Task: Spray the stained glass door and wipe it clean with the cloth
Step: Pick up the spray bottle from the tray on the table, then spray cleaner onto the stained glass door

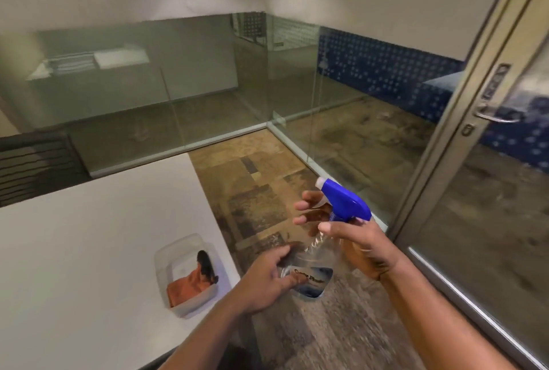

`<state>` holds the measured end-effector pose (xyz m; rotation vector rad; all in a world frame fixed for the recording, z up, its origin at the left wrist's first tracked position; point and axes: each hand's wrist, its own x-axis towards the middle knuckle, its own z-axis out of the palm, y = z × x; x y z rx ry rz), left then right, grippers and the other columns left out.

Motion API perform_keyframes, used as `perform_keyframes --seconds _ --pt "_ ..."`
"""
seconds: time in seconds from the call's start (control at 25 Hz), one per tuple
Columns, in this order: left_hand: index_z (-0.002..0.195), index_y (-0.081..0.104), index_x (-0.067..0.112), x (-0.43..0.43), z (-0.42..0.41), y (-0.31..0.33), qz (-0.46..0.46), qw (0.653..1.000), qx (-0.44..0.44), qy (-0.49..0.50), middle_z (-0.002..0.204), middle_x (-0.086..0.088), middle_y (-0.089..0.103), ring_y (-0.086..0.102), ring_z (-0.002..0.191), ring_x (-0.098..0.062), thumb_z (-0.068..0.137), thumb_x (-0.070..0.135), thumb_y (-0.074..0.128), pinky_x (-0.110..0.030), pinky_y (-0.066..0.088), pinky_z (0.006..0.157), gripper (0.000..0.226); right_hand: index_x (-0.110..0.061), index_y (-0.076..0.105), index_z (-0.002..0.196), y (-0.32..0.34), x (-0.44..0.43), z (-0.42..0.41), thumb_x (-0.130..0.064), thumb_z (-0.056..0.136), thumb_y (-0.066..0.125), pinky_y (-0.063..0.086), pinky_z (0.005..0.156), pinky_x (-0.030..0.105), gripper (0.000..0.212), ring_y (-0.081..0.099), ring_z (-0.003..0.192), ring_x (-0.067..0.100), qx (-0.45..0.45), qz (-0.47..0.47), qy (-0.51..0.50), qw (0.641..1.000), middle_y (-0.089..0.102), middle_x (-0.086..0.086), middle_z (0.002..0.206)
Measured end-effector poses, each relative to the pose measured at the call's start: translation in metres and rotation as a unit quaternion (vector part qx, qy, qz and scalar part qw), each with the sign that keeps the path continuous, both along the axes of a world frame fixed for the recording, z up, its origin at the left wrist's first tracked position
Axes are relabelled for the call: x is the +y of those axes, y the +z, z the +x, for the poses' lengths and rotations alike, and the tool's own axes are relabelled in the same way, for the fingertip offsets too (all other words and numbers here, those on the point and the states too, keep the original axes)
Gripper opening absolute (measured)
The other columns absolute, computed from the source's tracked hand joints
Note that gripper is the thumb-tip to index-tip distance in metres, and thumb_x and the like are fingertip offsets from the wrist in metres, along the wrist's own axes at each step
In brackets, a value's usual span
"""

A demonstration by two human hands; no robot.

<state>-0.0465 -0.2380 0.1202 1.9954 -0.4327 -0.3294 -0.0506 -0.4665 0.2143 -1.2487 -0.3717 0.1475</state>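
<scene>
A clear spray bottle (pixel 315 262) with a blue trigger head sits between both hands over the floor. My left hand (pixel 267 277) grips its lower body by the label. My right hand (pixel 356 242) wraps the neck under the blue head, fingers curled round to the far side. The nozzle points up and left. The glass door (pixel 487 179) with a metal frame and lever handle (pixel 493 115) stands at the right. An orange cloth (pixel 190 282) lies in a clear plastic tub (pixel 166 256) on the white table.
The white table (pixel 89 250) fills the lower left, its edge close to my left arm. Glass partition walls (pixel 178 87) run across the back and along the right. A dark chair back (pixel 32 161) stands at far left. Patterned carpet (pixel 261 197) covers the floor.
</scene>
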Motion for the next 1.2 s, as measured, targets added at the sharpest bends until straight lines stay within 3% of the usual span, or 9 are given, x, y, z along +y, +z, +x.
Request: perform_keyframes --seconds 0.16,0.28,0.36,0.48,0.72,0.96,1.08,1.16,1.2 --pt "0.136 0.070 0.029 -0.091 0.034 0.006 -0.011 0.998 0.022 -0.055 0.133 0.014 0.078 0.072 0.127 -0.004 0.089 0.037 0.087 -0.042 0.057 0.116 0.051 -0.006 0.062 0.143 0.005 -0.087 -0.001 -0.010 0.086 0.078 0.055 0.092 0.041 0.059 0.065 0.112 0.036 0.004 0.015 -0.082 0.997 0.069 0.016 0.124" --pt "0.140 0.068 0.026 -0.177 0.056 0.020 -0.021 0.994 0.023 -0.109 0.138 0.013 0.077 0.070 0.132 -0.006 0.091 0.028 0.084 -0.040 0.053 0.121 0.051 -0.011 0.070 0.130 0.015 -0.165 0.001 -0.009 0.085 0.078 0.050 0.090 0.048 0.045 0.060 0.110 0.036 -0.006 0.016 -0.134 0.991 0.067 0.011 0.117" --pt "0.145 0.064 0.028 -0.243 0.069 0.027 -0.045 0.986 0.010 -0.159 0.143 0.019 0.074 0.066 0.138 -0.002 0.095 0.015 0.082 -0.027 0.049 0.121 0.054 -0.018 0.074 0.120 0.024 -0.223 0.001 -0.003 0.086 0.076 0.053 0.088 0.051 0.037 0.062 0.109 0.033 -0.020 -0.001 -0.161 0.987 0.068 0.007 0.113" --pt "0.149 0.055 0.037 -0.330 0.088 0.041 -0.047 0.973 -0.021 -0.225 0.146 0.038 0.064 0.057 0.142 0.010 0.098 0.009 0.080 -0.010 0.041 0.118 0.064 -0.008 0.067 0.122 0.036 -0.298 0.001 0.002 0.089 0.072 0.058 0.086 0.052 0.035 0.065 0.108 0.031 -0.042 -0.055 -0.220 0.973 0.067 0.013 0.112" --pt "0.156 0.058 0.028 -0.488 0.132 0.084 -0.058 0.953 -0.165 -0.249 0.158 0.014 0.060 0.052 0.151 -0.004 0.094 0.048 0.071 -0.038 0.041 0.130 0.066 0.001 0.064 0.112 0.053 -0.427 -0.010 -0.005 0.088 0.072 0.061 0.074 0.045 0.026 0.075 0.099 0.031 -0.067 -0.117 -0.393 0.909 0.073 0.015 0.106" --pt "0.165 0.047 0.020 -0.626 0.183 0.130 -0.034 0.900 -0.380 -0.210 0.170 0.004 0.049 0.036 0.164 -0.016 0.102 0.058 0.058 -0.041 0.029 0.135 0.074 -0.018 0.071 0.111 0.063 -0.491 -0.008 -0.011 0.083 0.075 0.063 0.068 0.036 0.030 0.073 0.088 0.025 -0.069 -0.112 -0.525 0.841 0.075 0.003 0.096" --pt "0.168 0.041 0.014 -0.694 0.219 0.169 -0.040 0.868 -0.460 -0.183 0.173 -0.007 0.045 0.034 0.166 -0.025 0.105 0.060 0.048 -0.045 0.026 0.136 0.078 -0.024 0.071 0.107 0.076 -0.513 0.000 -0.014 0.085 0.078 0.066 0.069 0.048 0.025 0.068 0.080 0.022 -0.081 -0.137 -0.573 0.804 0.071 0.002 0.091" --pt "0.167 0.041 0.009 -0.736 0.249 0.204 -0.052 0.846 -0.503 -0.168 0.173 -0.014 0.044 0.035 0.165 -0.033 0.105 0.062 0.043 -0.052 0.029 0.135 0.081 -0.018 0.068 0.105 0.090 -0.531 0.009 -0.016 0.087 0.078 0.064 0.069 0.060 0.021 0.065 0.075 0.036 -0.098 -0.174 -0.615 0.763 0.068 0.009 0.087" --pt "0.166 0.042 0.008 -0.754 0.263 0.224 -0.057 0.835 -0.523 -0.160 0.173 -0.017 0.043 0.036 0.165 -0.037 0.105 0.062 0.042 -0.055 0.030 0.134 0.082 -0.017 0.068 0.103 0.100 -0.537 0.014 -0.017 0.086 0.078 0.064 0.065 0.058 0.019 0.064 0.076 0.044 -0.105 -0.180 -0.637 0.742 0.067 0.011 0.086"
